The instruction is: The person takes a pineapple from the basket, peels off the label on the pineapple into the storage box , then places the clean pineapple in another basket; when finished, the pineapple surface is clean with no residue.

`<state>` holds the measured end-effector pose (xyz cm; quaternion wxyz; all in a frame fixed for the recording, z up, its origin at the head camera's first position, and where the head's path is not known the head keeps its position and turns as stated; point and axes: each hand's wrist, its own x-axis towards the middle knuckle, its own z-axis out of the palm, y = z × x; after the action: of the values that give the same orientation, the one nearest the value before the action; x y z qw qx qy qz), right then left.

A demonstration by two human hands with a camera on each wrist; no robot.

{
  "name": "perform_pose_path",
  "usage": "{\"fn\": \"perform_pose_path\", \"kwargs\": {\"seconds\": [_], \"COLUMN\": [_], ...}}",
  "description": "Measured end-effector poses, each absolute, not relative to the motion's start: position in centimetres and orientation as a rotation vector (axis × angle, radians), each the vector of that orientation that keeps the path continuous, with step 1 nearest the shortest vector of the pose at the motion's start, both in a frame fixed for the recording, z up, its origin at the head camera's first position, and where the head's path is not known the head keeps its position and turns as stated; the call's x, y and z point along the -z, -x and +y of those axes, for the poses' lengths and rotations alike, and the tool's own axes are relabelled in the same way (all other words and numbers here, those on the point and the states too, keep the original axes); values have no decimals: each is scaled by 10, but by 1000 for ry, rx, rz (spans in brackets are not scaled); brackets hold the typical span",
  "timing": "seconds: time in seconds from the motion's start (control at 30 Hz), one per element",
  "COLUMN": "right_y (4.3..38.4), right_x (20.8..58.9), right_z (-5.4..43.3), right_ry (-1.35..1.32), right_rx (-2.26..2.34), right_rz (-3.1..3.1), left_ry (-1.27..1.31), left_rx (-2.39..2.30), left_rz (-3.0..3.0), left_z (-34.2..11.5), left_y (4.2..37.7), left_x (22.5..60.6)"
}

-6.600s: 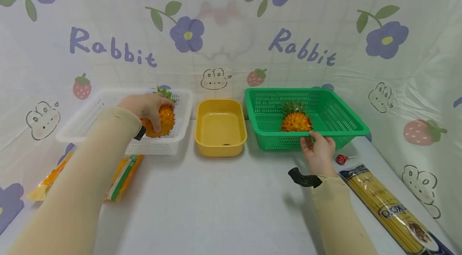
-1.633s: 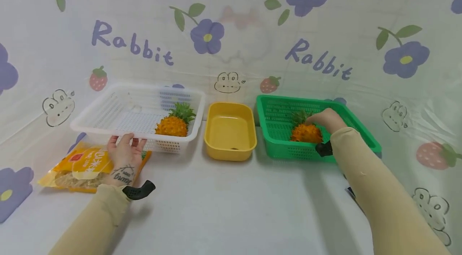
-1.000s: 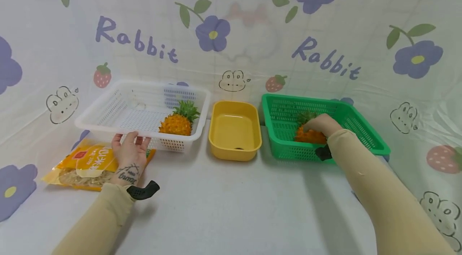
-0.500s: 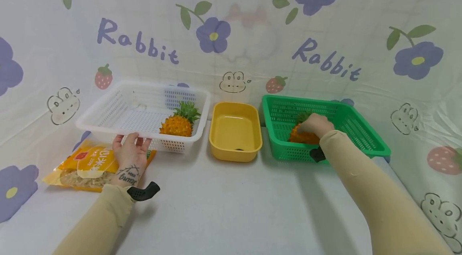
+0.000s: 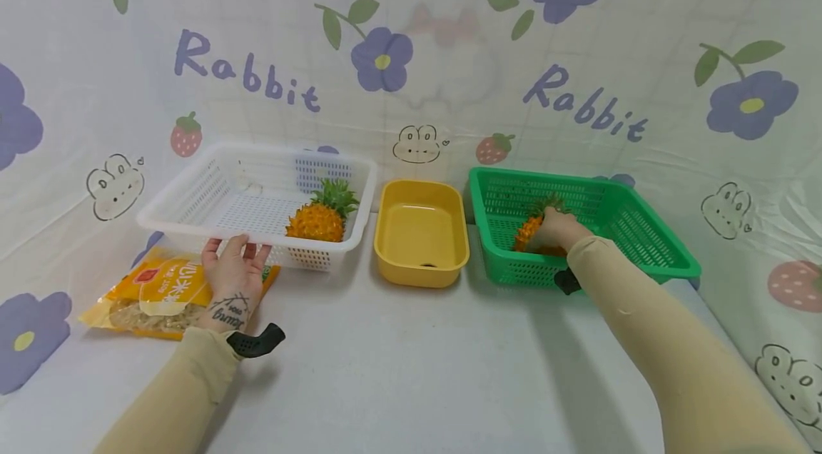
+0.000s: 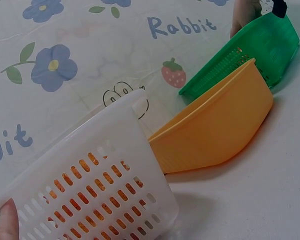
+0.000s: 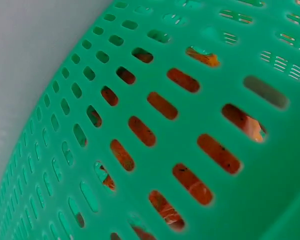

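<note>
My left hand (image 5: pixel 232 274) grips the near rim of the white basket (image 5: pixel 193 227), palm turned up; a finger (image 6: pixel 9 220) shows against its wall in the left wrist view. Inside that basket, at the right end, lies a small orange pineapple (image 5: pixel 316 223) with a green crown. My right hand (image 5: pixel 560 229) reaches down into the green basket (image 5: pixel 642 240) and holds a second pineapple (image 5: pixel 528 231), covering much of its body. Through the slots of the green wall (image 7: pixel 190 130), the right wrist view shows orange pieces of that fruit.
Between the two baskets stands a yellow tub (image 5: pixel 420 272). An orange and yellow food packet (image 5: pixel 157 293) lies at the left, partly behind the left hand. A patterned curtain (image 5: pixel 443 68) hangs right behind the containers. The right forearm hides part of the table's right side.
Earlier the left hand held the white basket's pineapple and the right hand the green rim; their roles have swapped. Lately the right hand shifted slightly left, and the pineapple under it has turned.
</note>
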<state>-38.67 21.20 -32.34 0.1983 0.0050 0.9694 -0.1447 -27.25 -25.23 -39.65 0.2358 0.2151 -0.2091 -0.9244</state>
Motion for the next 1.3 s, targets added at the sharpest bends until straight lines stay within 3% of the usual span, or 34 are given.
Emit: {"fn": "perform_pose_path", "kwargs": {"seconds": [0.8, 1.3], "right_y": [379, 378], "right_x": [331, 317], "right_z": [222, 222], "right_ry": [65, 108], "right_rx": [497, 498], "right_rz": [2839, 2863], "left_ry": [-587, -572], "left_rx": [2543, 2550], "left_rz": [-634, -619], "left_z": [-250, -253], "left_y": [272, 270], "left_x": [397, 395]}}
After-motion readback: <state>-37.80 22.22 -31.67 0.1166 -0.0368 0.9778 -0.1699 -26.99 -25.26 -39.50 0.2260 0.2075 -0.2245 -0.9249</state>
